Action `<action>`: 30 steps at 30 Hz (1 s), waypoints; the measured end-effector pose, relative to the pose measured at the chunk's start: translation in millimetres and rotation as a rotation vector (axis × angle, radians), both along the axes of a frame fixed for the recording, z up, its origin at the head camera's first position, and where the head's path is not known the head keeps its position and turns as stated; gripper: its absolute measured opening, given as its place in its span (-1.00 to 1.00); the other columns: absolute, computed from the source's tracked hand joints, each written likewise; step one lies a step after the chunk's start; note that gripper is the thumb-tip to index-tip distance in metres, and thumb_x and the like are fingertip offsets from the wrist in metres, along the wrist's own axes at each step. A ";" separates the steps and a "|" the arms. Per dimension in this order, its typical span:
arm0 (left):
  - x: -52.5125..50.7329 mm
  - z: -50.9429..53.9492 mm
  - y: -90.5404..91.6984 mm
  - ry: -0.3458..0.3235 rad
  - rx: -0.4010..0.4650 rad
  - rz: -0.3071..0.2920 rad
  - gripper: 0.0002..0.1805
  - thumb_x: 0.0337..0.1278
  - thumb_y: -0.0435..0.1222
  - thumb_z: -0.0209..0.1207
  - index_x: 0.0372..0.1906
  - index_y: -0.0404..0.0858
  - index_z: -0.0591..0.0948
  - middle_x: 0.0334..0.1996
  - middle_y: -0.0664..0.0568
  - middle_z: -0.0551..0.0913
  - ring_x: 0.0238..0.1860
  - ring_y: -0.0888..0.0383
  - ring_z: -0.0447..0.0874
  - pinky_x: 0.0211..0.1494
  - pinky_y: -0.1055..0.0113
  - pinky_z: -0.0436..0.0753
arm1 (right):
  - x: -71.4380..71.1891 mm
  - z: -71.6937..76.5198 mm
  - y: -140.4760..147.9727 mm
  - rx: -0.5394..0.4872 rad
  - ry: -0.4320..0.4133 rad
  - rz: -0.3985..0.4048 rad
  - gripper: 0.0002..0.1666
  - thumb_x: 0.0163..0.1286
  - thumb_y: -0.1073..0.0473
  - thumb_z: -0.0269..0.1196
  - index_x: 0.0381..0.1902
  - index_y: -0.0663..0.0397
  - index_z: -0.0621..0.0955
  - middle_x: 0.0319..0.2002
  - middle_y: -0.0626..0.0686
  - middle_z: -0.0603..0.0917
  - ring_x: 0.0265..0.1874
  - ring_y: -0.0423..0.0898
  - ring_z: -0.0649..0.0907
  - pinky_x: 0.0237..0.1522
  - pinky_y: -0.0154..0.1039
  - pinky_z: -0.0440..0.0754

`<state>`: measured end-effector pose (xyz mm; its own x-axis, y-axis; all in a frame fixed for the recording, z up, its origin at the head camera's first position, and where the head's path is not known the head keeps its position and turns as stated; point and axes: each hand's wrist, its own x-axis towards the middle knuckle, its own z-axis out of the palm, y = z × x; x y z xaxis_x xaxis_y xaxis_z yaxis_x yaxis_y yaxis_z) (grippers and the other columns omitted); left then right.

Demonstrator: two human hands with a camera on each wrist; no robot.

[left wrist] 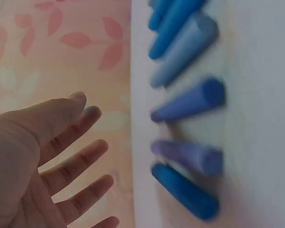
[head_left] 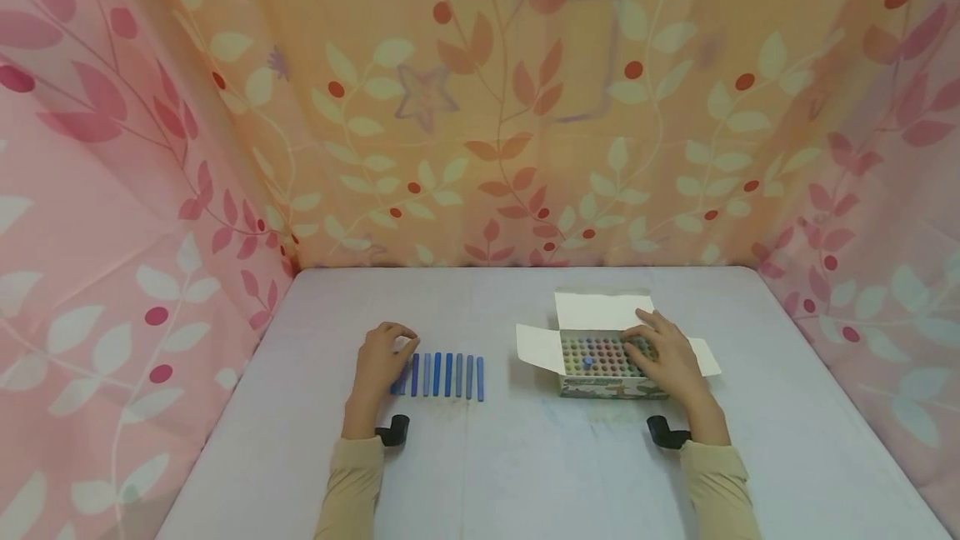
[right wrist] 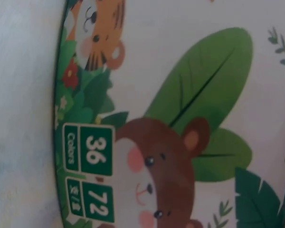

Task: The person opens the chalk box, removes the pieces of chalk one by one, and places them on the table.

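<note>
Several blue and violet sticks, like crayons or chalks, form a row [head_left: 448, 375] on the table. My left hand [head_left: 381, 361] hovers over the row's left end. In the left wrist view its fingers [left wrist: 80, 161] are spread and loosely bent, with nothing held, beside the blue stick [left wrist: 185, 191] and the violet stick [left wrist: 192, 157]. My right hand [head_left: 663, 357] is over the right part of an opened cardboard box [head_left: 611, 388], thumb and index finger apart; no held thing shows. One blue stick [head_left: 588, 362] stands up from the coloured stick ends inside. The right wrist view shows no hand.
The box's white lid [head_left: 600, 308] stands raised at the back, and a side flap [head_left: 538, 347] juts left. Its printed front [right wrist: 171, 142] shows a bear, a tiger, "36 Colors" and "72". Floral curtains [head_left: 495, 107] enclose the white table [head_left: 525, 473].
</note>
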<state>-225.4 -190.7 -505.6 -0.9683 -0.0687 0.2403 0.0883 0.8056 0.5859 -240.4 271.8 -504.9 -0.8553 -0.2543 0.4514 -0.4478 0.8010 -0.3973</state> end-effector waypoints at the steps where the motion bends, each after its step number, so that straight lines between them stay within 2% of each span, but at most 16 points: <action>1: 0.3 3.4 4.8 0.011 0.014 -0.018 -0.81 0.13 -0.17 0.21 -0.23 -0.18 0.68 -0.02 -0.12 0.58 0.08 -0.16 0.47 0.09 -0.11 0.43 | 0.3 0.5 -0.8 0.005 -0.006 -0.001 -0.84 0.14 0.18 0.34 -0.28 -0.08 0.63 0.20 0.28 0.42 0.24 0.37 0.28 0.14 0.32 0.19; 6: 4.9 20.8 34.4 0.058 0.076 -0.116 -0.84 0.13 -0.18 0.22 -0.22 -0.12 0.67 0.01 -0.04 0.56 0.13 -0.10 0.42 0.16 -0.09 0.38 | 1.2 2.7 -3.8 0.008 -0.022 -0.007 -0.88 0.12 0.18 0.34 -0.33 -0.07 0.64 0.20 0.28 0.42 0.23 0.36 0.28 0.15 0.34 0.16; 10: 8.4 29.9 59.7 0.115 0.071 -0.171 -0.86 0.11 -0.19 0.24 -0.23 -0.10 0.66 0.00 0.00 0.58 0.13 -0.05 0.43 0.20 -0.04 0.37 | 1.8 2.9 -4.5 0.019 -0.024 -0.019 -0.89 0.12 0.15 0.35 -0.37 -0.04 0.63 0.20 0.26 0.42 0.23 0.35 0.29 0.15 0.32 0.18; 14: 9.1 33.2 83.4 0.186 0.039 -0.227 -0.88 0.08 -0.21 0.26 -0.26 -0.09 0.66 -0.03 0.04 0.59 0.09 0.01 0.47 0.17 0.02 0.42 | 2.4 2.8 -4.5 0.024 -0.033 -0.024 -0.87 0.12 0.14 0.35 -0.34 -0.09 0.63 0.20 0.25 0.42 0.24 0.34 0.27 0.16 0.32 0.17; 20: 7.3 36.2 117.8 0.306 -0.011 -0.361 -0.90 0.06 -0.25 0.27 -0.28 -0.10 0.66 -0.08 0.06 0.61 0.04 0.06 0.51 0.12 0.11 0.48 | 2.9 1.4 -3.1 0.045 -0.037 -0.036 -0.86 0.13 0.13 0.35 -0.32 -0.11 0.64 0.21 0.26 0.41 0.24 0.35 0.27 0.16 0.31 0.18; 25: 7.2 42.2 145.7 0.321 -0.028 -0.456 -0.90 0.08 -0.23 0.25 -0.26 -0.09 0.65 -0.06 0.07 0.59 0.07 0.08 0.48 0.14 0.14 0.46 | 2.8 1.0 -2.5 0.048 -0.055 -0.044 -0.86 0.14 0.10 0.34 -0.31 -0.13 0.64 0.22 0.24 0.41 0.25 0.33 0.26 0.17 0.30 0.16; 30: 4.2 42.6 170.8 0.373 -0.110 -0.523 -0.92 0.09 -0.21 0.25 -0.28 -0.06 0.65 -0.07 0.10 0.59 0.08 0.11 0.47 0.16 0.19 0.44 | 3.3 1.9 -2.5 0.053 -0.057 -0.048 -0.86 0.14 0.11 0.35 -0.30 -0.13 0.64 0.22 0.23 0.41 0.25 0.34 0.27 0.16 0.31 0.17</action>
<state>-221.2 -19.9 -463.0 -0.7172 0.4334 0.5457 0.6668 0.6543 0.3567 -237.1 269.3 -503.1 -0.8910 -0.2351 0.3884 -0.3865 0.8416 -0.3772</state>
